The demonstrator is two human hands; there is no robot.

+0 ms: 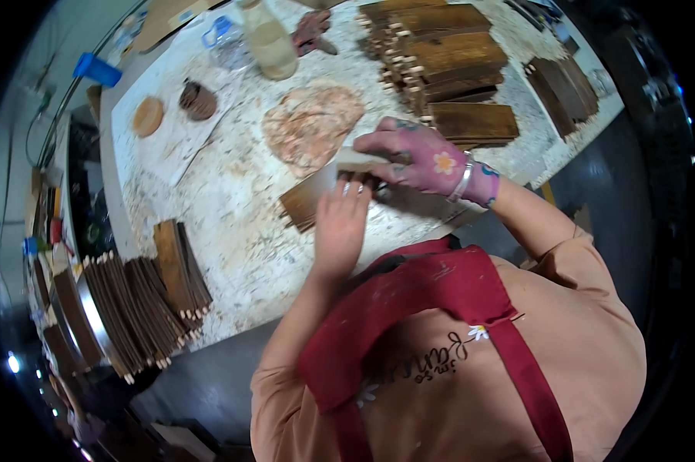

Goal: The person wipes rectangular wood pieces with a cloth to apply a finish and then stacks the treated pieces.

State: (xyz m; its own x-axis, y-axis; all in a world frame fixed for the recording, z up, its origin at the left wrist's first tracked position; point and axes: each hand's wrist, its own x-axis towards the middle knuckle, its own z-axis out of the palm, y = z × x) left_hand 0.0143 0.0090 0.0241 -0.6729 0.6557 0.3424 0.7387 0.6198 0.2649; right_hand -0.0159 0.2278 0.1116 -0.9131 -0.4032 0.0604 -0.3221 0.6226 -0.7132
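Brown-stained wooden slats lie in a small stack on the worktable before me. My left hand, bare, reaches over them with its fingers stretched out and their tips resting at the upper face; its thumb is hidden. A pink flowered glove covers my right hand. Its fingers are closed round a pale flat block at the slats' right end; the block's exact kind does not show. Just beyond both hands a crumpled, stained cloth lies on the table.
Stacked brown slats with pale pegged ends fill the back right, with more at the right edge. Slats stand in rows at the left. A clear jug, a tall bottle and a dark stained jar stand behind.
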